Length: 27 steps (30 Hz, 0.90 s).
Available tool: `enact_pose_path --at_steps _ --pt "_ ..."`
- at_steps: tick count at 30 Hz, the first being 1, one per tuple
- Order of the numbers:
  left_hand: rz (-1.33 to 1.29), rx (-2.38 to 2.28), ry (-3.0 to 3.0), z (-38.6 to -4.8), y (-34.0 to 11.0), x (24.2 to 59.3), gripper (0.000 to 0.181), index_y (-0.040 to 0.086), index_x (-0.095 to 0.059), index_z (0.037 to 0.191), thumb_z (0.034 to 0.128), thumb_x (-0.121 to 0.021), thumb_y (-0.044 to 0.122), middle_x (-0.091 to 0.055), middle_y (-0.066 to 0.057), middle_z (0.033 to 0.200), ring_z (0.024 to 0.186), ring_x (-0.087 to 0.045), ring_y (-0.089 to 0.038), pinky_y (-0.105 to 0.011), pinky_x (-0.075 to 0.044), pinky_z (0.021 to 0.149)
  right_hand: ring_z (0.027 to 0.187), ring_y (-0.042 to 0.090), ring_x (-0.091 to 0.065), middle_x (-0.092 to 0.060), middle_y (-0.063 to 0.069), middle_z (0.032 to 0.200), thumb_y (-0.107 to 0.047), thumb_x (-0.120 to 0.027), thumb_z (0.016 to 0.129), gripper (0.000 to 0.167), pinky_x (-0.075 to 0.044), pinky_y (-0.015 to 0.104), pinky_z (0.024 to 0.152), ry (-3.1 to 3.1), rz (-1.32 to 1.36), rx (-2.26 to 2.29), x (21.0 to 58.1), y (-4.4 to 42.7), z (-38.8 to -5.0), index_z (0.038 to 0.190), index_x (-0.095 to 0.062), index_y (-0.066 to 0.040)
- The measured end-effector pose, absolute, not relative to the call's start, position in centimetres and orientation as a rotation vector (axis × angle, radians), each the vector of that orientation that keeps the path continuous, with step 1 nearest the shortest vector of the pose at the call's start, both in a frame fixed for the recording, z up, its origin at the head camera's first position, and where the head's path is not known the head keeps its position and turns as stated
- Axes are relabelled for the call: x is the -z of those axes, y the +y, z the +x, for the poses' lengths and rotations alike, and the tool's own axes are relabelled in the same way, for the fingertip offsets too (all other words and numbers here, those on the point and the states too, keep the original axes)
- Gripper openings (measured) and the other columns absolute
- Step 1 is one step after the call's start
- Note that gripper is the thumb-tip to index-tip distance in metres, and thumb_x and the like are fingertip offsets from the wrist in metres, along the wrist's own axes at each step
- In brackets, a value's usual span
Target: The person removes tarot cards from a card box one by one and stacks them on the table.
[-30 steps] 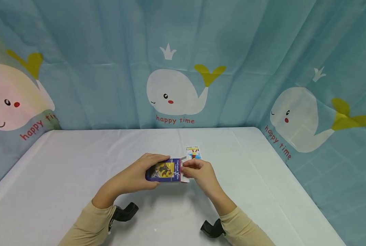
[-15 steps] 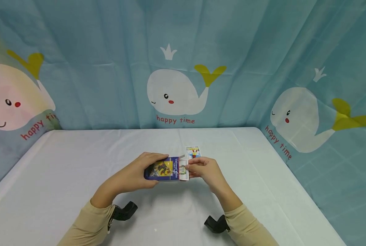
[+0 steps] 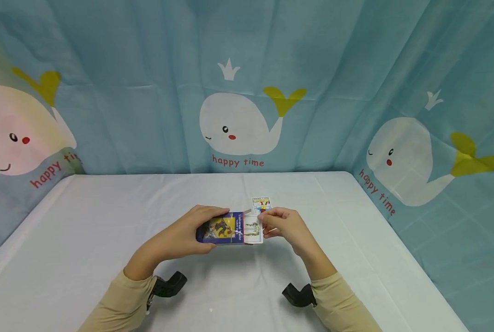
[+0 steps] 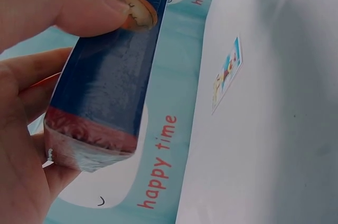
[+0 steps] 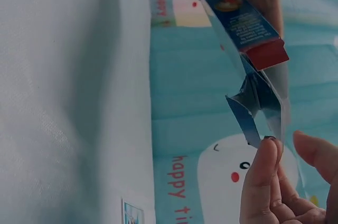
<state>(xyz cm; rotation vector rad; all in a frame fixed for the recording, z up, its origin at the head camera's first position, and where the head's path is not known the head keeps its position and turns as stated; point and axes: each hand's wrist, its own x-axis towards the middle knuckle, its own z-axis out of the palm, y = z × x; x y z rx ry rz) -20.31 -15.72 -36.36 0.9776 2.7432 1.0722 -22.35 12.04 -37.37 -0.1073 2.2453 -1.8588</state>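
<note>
My left hand (image 3: 193,233) grips a blue tarot card box (image 3: 219,229), its lettered front facing up and its open end to the right. In the left wrist view the thumb lies on the narrow side of the box (image 4: 100,76). A tarot card (image 3: 253,229) with a white border sticks partly out of the open end. At the card's right edge my right hand (image 3: 283,226) pinches it with its fingertips. The right wrist view shows the box's red-edged flap (image 5: 266,55) and the right hand's fingers (image 5: 261,174) below the opening.
Behind the right hand, another colourful tarot card (image 3: 261,204) lies face up on the white-covered table (image 3: 147,198). A blue curtain (image 3: 155,129) with printed whales stands along the table's back and sides. Black camera mounts (image 3: 169,284) sit on both wrists.
The right hand has moved to the right, drawing the card farther out of the box's open end. The left hand and box have stayed almost in place.
</note>
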Motion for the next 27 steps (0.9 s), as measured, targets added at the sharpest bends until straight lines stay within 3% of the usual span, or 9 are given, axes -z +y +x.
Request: enact_pose_path --at_steps 5,27 --pt "0.993 -1.071 2.725 -20.3 -15.5 36.5 0.074 0.019 -0.049 0.147 0.0789 -0.078 0.013 -0.052 -0.002 0.146 0.129 -0.046 -0.023 -0.041 -0.044 0.1 0.064 0.012 -0.061 -0.064 0.001 0.073 -0.019 -0.068 0.093 0.027 -0.057 0.027 0.065 2.244 -0.142 1.801 37.6 12.5 -22.7 0.099 -0.069 0.007" --pt "0.919 -1.039 2.757 -20.5 -16.0 36.5 0.075 0.015 -0.048 0.148 0.079 -0.077 0.012 -0.051 -0.007 0.147 0.13 -0.045 -0.027 -0.047 -0.044 0.099 0.063 0.011 -0.061 -0.066 0.0 0.071 -0.014 -0.068 0.092 0.024 -0.057 0.027 0.065 2.336 -0.153 1.653 37.5 16.6 -24.2 0.1 -0.071 0.008"
